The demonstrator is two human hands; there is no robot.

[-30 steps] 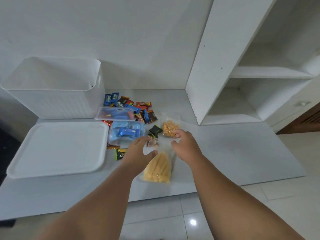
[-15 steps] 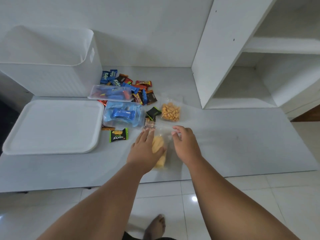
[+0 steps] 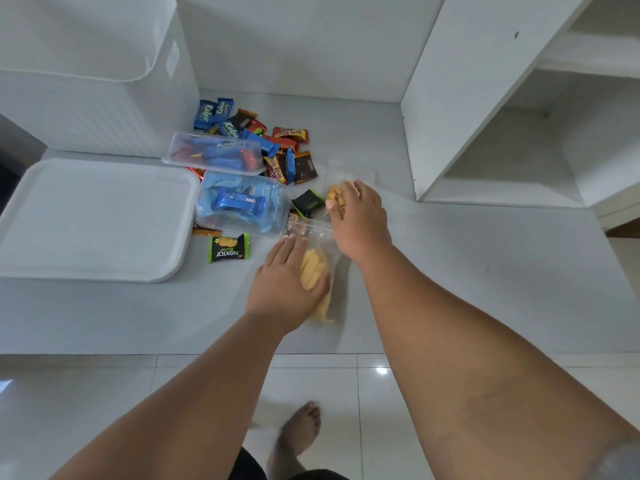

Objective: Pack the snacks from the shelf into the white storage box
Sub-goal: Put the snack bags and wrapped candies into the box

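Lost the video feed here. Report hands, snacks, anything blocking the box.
Left hand flat on the yellow snack bag. Right hand grips the orange snack bag. White storage box open, lid off beside it. Nothing visible in the way.

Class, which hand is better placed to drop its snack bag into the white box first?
Probably left: the left hand lies on the yellow snack bag, nearer the white box; the right hand holds the orange snack bag farther off.

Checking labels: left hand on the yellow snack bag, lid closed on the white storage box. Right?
No: the head view shows the lid lying flat beside the open white storage box. The left hand is on the yellow snack bag.
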